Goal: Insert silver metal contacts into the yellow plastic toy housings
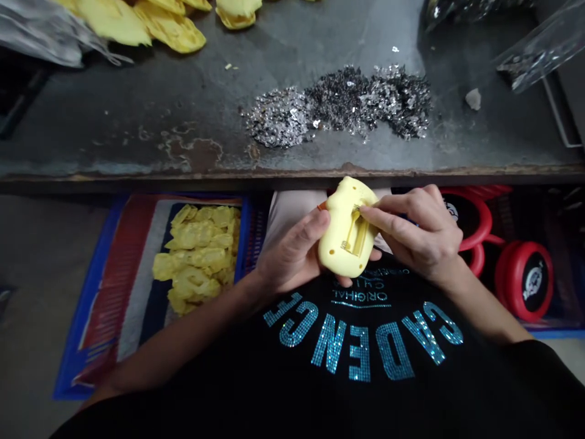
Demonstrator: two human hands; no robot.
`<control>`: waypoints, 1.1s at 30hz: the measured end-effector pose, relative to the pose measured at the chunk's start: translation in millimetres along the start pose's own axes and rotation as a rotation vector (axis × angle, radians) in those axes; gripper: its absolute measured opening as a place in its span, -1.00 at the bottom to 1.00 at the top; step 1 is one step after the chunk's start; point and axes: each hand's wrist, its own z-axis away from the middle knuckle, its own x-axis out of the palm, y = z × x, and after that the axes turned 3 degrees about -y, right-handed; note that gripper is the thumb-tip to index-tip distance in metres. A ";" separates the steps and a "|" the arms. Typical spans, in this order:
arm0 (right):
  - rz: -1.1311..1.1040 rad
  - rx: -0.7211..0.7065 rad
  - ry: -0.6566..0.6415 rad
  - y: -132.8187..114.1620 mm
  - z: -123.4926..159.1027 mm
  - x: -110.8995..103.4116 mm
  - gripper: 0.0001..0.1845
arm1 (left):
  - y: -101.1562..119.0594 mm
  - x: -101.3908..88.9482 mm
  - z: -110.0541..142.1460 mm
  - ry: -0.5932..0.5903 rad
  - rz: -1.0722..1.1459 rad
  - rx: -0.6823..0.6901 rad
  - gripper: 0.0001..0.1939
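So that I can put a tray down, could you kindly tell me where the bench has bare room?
Bare bench metal lies left of the glittering chip heap, below the yellow moulded pieces, reaching the front edge. A narrower strip runs between heap and edge. The top corners, with bags, are crowded.

**Hidden casing, tiny bits**
The left hand (292,250) covers part of the pale yellow plastic casing (346,228); the heap of tiny glittering grey bits (338,105) is too fine to tell apart.

Metal scraps (337,105) on rusty workbench (114,122)
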 end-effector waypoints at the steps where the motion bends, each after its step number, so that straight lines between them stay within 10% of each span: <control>1: -0.058 0.036 -0.025 2.5 -3.5 0.9 -0.71 | 1.3 -1.9 -0.8 0.005 0.004 0.006 -0.34; 6: -0.417 0.317 -0.158 14.9 -31.9 2.3 -0.94 | 8.4 -12.3 -6.8 0.026 0.042 0.027 -0.43; 20: -0.610 0.551 -0.392 32.6 -60.1 27.7 -0.81 | 9.9 -38.6 -8.7 0.022 0.164 -0.041 -0.40; 28: -0.523 0.439 -0.331 30.6 -58.4 29.5 -0.83 | 11.2 -34.7 -9.2 0.070 0.123 -0.041 -0.13; 33: -0.319 0.339 -0.291 24.4 -47.9 25.6 -0.95 | 6.2 -38.2 -7.1 0.078 0.182 -0.056 -0.32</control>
